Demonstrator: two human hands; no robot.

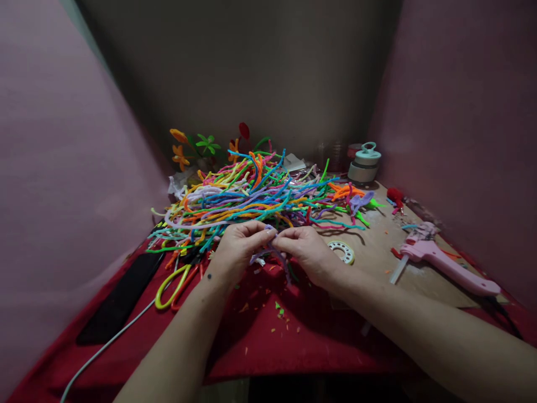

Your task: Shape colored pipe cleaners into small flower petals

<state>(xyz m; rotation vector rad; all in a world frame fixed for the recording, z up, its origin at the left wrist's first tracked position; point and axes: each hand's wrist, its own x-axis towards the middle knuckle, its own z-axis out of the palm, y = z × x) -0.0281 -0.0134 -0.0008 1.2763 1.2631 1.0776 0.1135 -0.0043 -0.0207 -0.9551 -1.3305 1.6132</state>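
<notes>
The left forearm is slanting up from the lower edge, and the left hand [237,246] is hovering over the near side of a heap of fuzzy stems [235,204]. Its thumb and forefinger are closing together on a purple fuzzy piece [286,267]. The right forearm is stretching in from the lower right, wrist low, and the right hand [306,252] is facing the left, its fingertips almost meeting the other's. Its thumb and forefinger are pinching too, seemingly on the same piece, though the dim, small view is leaving the exact contact uncertain. The purple piece is sitting between both hands, its loose ends hanging above the red cloth [251,350]. Yellow-handled scissors [158,296] are lying beside the left forearm; a pink glue gun [455,267] is resting beyond the right forearm.
</notes>
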